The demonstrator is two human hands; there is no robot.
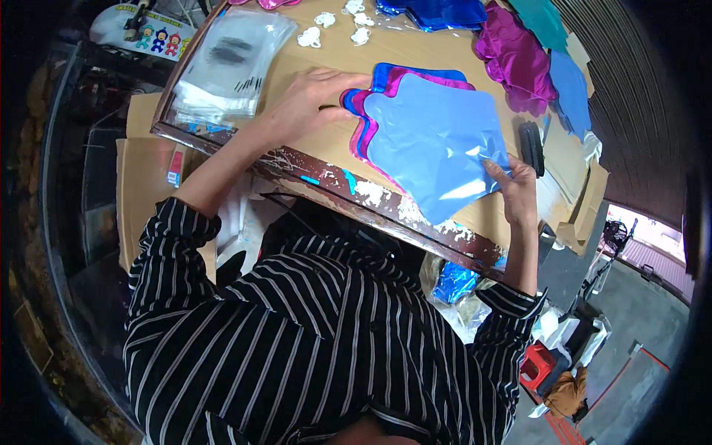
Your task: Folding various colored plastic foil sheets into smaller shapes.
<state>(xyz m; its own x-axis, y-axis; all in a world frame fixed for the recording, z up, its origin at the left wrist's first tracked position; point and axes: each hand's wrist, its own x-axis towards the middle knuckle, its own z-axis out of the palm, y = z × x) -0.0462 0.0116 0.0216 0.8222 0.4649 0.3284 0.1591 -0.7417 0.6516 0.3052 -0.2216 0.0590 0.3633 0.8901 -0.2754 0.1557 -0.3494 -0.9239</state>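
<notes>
Shirt: Black with pale stripes, the shirt (319,311) fills the foreground below a worn table (437,232).
Right hand: The right hand (519,189) holds the light-blue top sheet (445,133) at its right corner, thumb over it; how many layers it grips cannot be told.
Foil stack: On the cardboard between both hands, with magenta and dark-blue edges showing beneath the top sheet.
Left hand: Spread wide, the left hand (311,100) meets the stack's left edges, thumb and forefinger apart.
Progress: Three colours lie layered, a judgement of work partly done; their edges are staggered, not flush.
Bags: Clear bags (230,70) lie left, untouched.
Far side: White bundles (360,35) and magenta (515,63), dark-blue (437,11) and teal foil (538,22) lie apart, ungathered.
</notes>
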